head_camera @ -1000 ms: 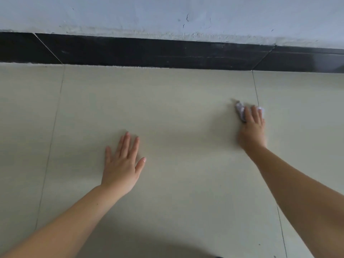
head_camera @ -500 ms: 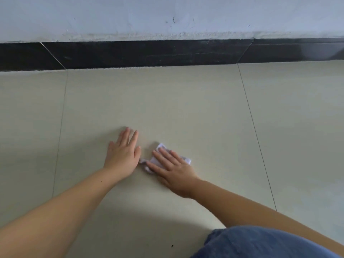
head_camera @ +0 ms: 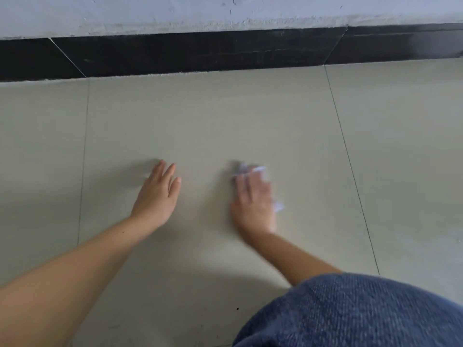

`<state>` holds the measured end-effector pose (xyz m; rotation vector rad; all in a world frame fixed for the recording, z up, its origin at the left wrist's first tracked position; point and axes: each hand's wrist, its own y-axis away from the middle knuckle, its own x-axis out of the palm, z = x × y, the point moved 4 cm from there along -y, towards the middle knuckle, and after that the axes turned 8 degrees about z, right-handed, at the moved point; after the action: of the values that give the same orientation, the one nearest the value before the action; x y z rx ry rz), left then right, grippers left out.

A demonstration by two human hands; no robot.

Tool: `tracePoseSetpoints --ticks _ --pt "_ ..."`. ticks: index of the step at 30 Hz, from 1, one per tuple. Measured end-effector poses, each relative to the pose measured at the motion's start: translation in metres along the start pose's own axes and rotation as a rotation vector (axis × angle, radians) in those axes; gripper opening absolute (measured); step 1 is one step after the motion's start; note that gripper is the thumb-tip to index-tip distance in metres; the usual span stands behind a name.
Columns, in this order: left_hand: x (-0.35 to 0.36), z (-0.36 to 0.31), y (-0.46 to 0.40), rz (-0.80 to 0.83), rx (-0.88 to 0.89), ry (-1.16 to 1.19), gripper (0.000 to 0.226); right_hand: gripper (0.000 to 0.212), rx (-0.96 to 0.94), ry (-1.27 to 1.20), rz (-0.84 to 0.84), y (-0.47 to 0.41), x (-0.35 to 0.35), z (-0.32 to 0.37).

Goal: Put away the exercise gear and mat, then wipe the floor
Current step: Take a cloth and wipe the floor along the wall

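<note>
Floor: pale beige tiles are laid in large squares, smooth and faintly glossy, with thin dark grout lines between them; a soft shadow is cast across the near part.
Skirting: a black band of polished tile is run along the foot of the wall, split by slanted joints.
Wall: rough whitish plaster is seen above the skirting, with a ragged lower edge and small cracks.
Cloth: a small white crumpled wipe, thin like tissue or light cloth, is pressed to the floor under the right hand; one rumpled edge is shown beyond the fingertips and a second corner at the hand's outer side. It is blurred, so its weave cannot be told.
Right hand: the hand is laid palm down on the cloth, fingers extended and kept close together, flattened rather than curled; its outline is smeared by blur.
Left hand: the hand is set flat on the bare tile, palm down, fingers straight and slightly spread, nothing held. It is placed to the left of the cloth, apart from it, with a strip of bare floor between the two hands.
Position on the floor: both hands and the cloth are found on the same large tile, well short of the skirting.
Clothing: a blue knitted or woven fabric, coarse in texture, is seen at the lower right edge, near the right forearm.
Speck: a tiny dark spot is seen on the tile just beside the blue fabric.
</note>
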<state>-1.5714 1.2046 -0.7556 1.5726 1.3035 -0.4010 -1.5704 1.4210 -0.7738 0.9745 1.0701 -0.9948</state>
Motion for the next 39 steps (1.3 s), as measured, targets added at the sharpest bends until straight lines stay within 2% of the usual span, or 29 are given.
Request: tracePoseSetpoints --ticks 3,4,6,8,10,11,13,15,16,17,18,20,22,24,26,27,28,30,32,35,36,37,38,39 --pt "0.0 0.007 0.001 0.011 0.013 -0.047 0.049 0.052 -0.615 0.094 0.252 0.055 0.025 0.097" --pt "0.001 0.007 0.001 0.006 0.018 -0.078 0.05 0.051 -0.738 0.114 0.32 0.068 0.03 0.101" --pt "0.004 0.006 0.001 -0.003 0.008 -0.142 0.051 0.046 -0.79 0.093 0.304 0.074 0.032 0.074" --pt "0.007 0.004 0.002 -0.017 -0.003 -0.187 0.053 0.044 -0.625 0.072 0.277 0.068 0.023 0.014" --pt "0.012 0.004 0.004 -0.007 -0.018 -0.221 0.055 0.05 -0.36 0.128 0.226 0.064 0.006 -0.07" --pt "0.013 0.006 0.006 0.0 -0.019 -0.236 0.056 0.053 -0.193 0.135 0.197 0.064 -0.006 -0.116" --pt "0.013 0.008 0.008 0.006 0.001 -0.239 0.056 0.057 0.322 -0.043 0.208 0.068 -0.04 -0.191" --pt "0.009 0.007 0.01 -0.003 0.027 -0.193 0.053 0.061 0.726 -0.23 0.168 0.072 -0.056 -0.215" --pt "0.005 0.007 0.01 -0.019 0.035 -0.16 0.052 0.061 0.805 -0.249 0.162 0.066 -0.055 -0.204" --pt "0.002 0.008 0.012 -0.037 0.033 -0.125 0.052 0.061 0.786 -0.226 0.16 0.055 -0.046 -0.18" --pt "0.0 0.01 0.015 -0.052 0.016 -0.099 0.052 0.061 0.686 -0.192 0.157 0.043 -0.035 -0.148" --pt "-0.003 0.018 0.023 -0.099 -0.037 -0.091 0.052 0.06 0.324 -0.119 0.134 0.02 -0.01 -0.06" --pt "-0.007 0.03 0.033 -0.18 -0.103 -0.114 0.058 0.057 -0.117 -0.019 0.143 0.009 0.013 0.035" --pt "-0.012 0.048 0.042 -0.244 -0.211 -0.114 0.054 0.056 -0.63 0.126 0.257 0.015 0.027 0.105" --pt "-0.012 0.067 0.047 -0.239 -0.332 -0.098 0.051 0.055 -1.051 0.239 0.375 0.018 0.036 0.129" --pt "-0.01 0.073 0.049 -0.218 -0.371 -0.115 0.051 0.055 -1.171 0.254 0.393 0.012 0.04 0.126" --pt "-0.008 0.078 0.05 -0.203 -0.383 -0.143 0.051 0.055 -1.2 0.257 0.416 -0.003 0.04 0.116" --pt "-0.003 0.079 0.049 -0.185 -0.368 -0.184 0.051 0.059 -1.032 0.18 0.387 -0.054 0.028 0.086" --pt "0.003 0.077 0.046 -0.143 -0.389 -0.169 0.054 0.064 -0.635 0.085 0.345 -0.121 0.009 0.032" --pt "0.006 0.068 0.042 -0.152 -0.451 -0.109 0.059 0.057 0.033 -0.025 0.288 -0.194 -0.04 -0.052" --pt "0.006 0.064 0.04 -0.163 -0.472 -0.081 0.059 0.055 0.18 -0.077 0.291 -0.201 -0.05 -0.06" --pt "0.005 0.059 0.037 -0.171 -0.485 -0.049 0.059 0.056 0.26 -0.099 0.293 -0.203 -0.054 -0.053" --pt "0.004 0.054 0.033 -0.177 -0.488 -0.016 0.058 0.056 0.263 -0.073 0.293 -0.197 -0.047 -0.034" --pt "0.003 0.05 0.029 -0.186 -0.478 0.013 0.057 0.056 0.181 -0.02 0.3 -0.185 -0.034 -0.006"
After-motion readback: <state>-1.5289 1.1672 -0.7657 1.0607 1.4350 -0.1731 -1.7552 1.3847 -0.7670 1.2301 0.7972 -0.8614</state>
